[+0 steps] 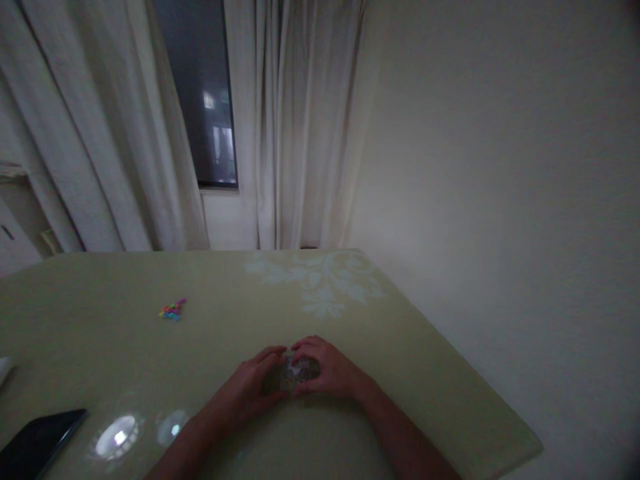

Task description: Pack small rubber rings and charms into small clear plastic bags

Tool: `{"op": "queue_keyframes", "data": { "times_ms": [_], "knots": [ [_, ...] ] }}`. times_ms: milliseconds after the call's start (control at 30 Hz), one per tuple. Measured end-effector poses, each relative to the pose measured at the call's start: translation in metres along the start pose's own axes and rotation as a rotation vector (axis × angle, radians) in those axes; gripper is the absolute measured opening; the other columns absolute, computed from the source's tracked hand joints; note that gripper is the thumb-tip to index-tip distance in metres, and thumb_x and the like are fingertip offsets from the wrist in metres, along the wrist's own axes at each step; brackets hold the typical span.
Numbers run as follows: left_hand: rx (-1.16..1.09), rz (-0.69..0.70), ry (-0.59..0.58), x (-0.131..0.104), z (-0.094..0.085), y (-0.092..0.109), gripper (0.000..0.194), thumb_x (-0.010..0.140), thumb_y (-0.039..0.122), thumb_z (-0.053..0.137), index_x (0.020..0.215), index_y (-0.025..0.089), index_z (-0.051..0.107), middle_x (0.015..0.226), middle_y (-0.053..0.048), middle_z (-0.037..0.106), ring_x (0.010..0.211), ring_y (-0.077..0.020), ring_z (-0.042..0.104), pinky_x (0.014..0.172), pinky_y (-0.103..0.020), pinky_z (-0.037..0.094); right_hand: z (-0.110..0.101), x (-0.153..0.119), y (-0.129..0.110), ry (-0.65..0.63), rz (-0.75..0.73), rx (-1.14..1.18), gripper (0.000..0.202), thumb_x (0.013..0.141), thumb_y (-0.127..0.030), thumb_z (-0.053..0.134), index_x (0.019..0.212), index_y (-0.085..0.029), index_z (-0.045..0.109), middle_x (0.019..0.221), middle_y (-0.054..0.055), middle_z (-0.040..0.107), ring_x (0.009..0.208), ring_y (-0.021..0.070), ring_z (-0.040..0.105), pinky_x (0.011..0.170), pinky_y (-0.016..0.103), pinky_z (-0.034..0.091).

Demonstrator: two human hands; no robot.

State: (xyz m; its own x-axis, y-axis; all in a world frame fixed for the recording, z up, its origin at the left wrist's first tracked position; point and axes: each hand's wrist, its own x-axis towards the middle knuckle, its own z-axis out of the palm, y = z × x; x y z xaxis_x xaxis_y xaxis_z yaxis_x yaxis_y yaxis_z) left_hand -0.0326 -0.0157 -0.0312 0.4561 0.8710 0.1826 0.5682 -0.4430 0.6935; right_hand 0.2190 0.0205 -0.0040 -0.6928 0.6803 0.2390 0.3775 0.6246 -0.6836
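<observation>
A small, flat-looking thing with a mottled pale and dark pattern (293, 373) lies between my hands, low in the middle of the view. Its kind is too dim and blurred to tell. My left hand (255, 381) curves around its left side, with the thumb at the near edge and the fingers at the far edge. From the right, my right hand (327, 368) is bent around it the same way. The fingertips of both hands almost meet. Parts of the thing are hidden by the fingers.
A small heap of bright coloured pieces (173, 310) lies on the table (225, 287), farther off to the left. At the lower left is a dark, flat device (40, 443). Light reflections show beside my left forearm. A wall (480, 200) borders the table's right side; curtains (310, 133) hang behind.
</observation>
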Motion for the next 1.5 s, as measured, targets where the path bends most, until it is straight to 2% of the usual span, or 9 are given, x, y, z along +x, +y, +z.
{"op": "queue_keyframes", "data": {
  "times_ms": [133, 433, 600, 800, 933, 1100, 1200, 1500],
  "knots": [
    [-0.028, 0.031, 0.004, 0.0, -0.002, 0.002, 0.053, 0.081, 0.029, 0.077, 0.132, 0.031, 0.063, 0.144, -0.007, 0.063, 0.131, -0.0281, 0.062, 0.111, -0.038, 0.049, -0.001, 0.0, -0.001, -0.001, -0.008, -0.01, 0.051, 0.068, -0.042, 0.095, 0.113, -0.028, 0.075, 0.128, 0.007, 0.069, 0.123, 0.0262, 0.061, 0.108, 0.039, 0.046],
    [0.003, 0.036, 0.0, -0.001, 0.003, -0.003, 0.052, 0.082, 0.029, 0.075, 0.133, 0.031, 0.063, 0.151, -0.008, 0.058, 0.135, -0.03, 0.059, 0.114, -0.043, 0.047, 0.002, -0.001, 0.001, 0.032, -0.007, -0.005, 0.045, 0.068, -0.041, 0.095, 0.108, -0.026, 0.078, 0.129, 0.008, 0.07, 0.122, 0.0254, 0.062, 0.107, 0.039, 0.047],
    [-0.005, 0.043, -0.014, -0.001, -0.001, 0.001, 0.053, 0.082, 0.028, 0.074, 0.134, 0.031, 0.063, 0.151, -0.008, 0.059, 0.135, -0.0302, 0.06, 0.114, -0.042, 0.047, 0.001, -0.002, 0.002, 0.033, -0.02, -0.014, 0.046, 0.069, -0.04, 0.095, 0.109, -0.026, 0.078, 0.129, 0.008, 0.07, 0.123, 0.0251, 0.061, 0.108, 0.038, 0.046],
    [-0.049, 0.073, 0.024, 0.0, -0.004, 0.001, 0.056, 0.079, 0.026, 0.077, 0.133, 0.028, 0.061, 0.142, -0.01, 0.064, 0.129, -0.031, 0.062, 0.112, -0.043, 0.048, 0.002, -0.002, 0.005, 0.009, -0.029, -0.055, 0.048, 0.071, -0.043, 0.093, 0.112, -0.025, 0.077, 0.133, 0.009, 0.068, 0.126, 0.0258, 0.06, 0.108, 0.039, 0.046],
    [-0.07, 0.072, 0.035, 0.001, -0.005, 0.004, 0.054, 0.079, 0.023, 0.077, 0.13, 0.028, 0.06, 0.128, -0.008, 0.069, 0.117, -0.0271, 0.066, 0.102, -0.038, 0.054, 0.004, -0.002, 0.005, -0.003, -0.068, -0.057, 0.047, 0.073, -0.043, 0.092, 0.114, -0.025, 0.077, 0.135, 0.009, 0.067, 0.125, 0.0254, 0.06, 0.108, 0.038, 0.046],
    [-0.057, 0.094, 0.039, 0.001, -0.004, 0.004, 0.051, 0.083, 0.03, 0.077, 0.131, 0.029, 0.062, 0.139, -0.01, 0.064, 0.127, -0.0289, 0.063, 0.109, -0.04, 0.051, 0.005, -0.001, 0.001, 0.031, -0.057, -0.068, 0.046, 0.072, -0.042, 0.092, 0.112, -0.025, 0.076, 0.133, 0.008, 0.069, 0.123, 0.0257, 0.062, 0.107, 0.039, 0.045],
    [-0.021, 0.081, 0.006, 0.001, -0.004, 0.0, 0.057, 0.083, 0.036, 0.079, 0.136, 0.028, 0.061, 0.146, -0.012, 0.061, 0.131, -0.031, 0.061, 0.113, -0.043, 0.049, 0.005, 0.0, -0.001, 0.042, -0.033, -0.076, 0.047, 0.072, -0.042, 0.092, 0.112, -0.025, 0.076, 0.127, 0.008, 0.071, 0.12, 0.0256, 0.063, 0.105, 0.039, 0.046],
    [0.022, 0.085, -0.005, 0.003, -0.009, 0.013, 0.046, 0.09, 0.046, 0.073, 0.132, 0.03, 0.069, 0.142, -0.01, 0.065, 0.128, -0.0286, 0.064, 0.112, -0.04, 0.051, 0.01, 0.0, 0.004, 0.08, 0.028, -0.005, 0.047, 0.066, -0.043, 0.095, 0.106, -0.024, 0.079, 0.126, 0.009, 0.074, 0.118, 0.0273, 0.067, 0.103, 0.039, 0.049]
  ]
}}
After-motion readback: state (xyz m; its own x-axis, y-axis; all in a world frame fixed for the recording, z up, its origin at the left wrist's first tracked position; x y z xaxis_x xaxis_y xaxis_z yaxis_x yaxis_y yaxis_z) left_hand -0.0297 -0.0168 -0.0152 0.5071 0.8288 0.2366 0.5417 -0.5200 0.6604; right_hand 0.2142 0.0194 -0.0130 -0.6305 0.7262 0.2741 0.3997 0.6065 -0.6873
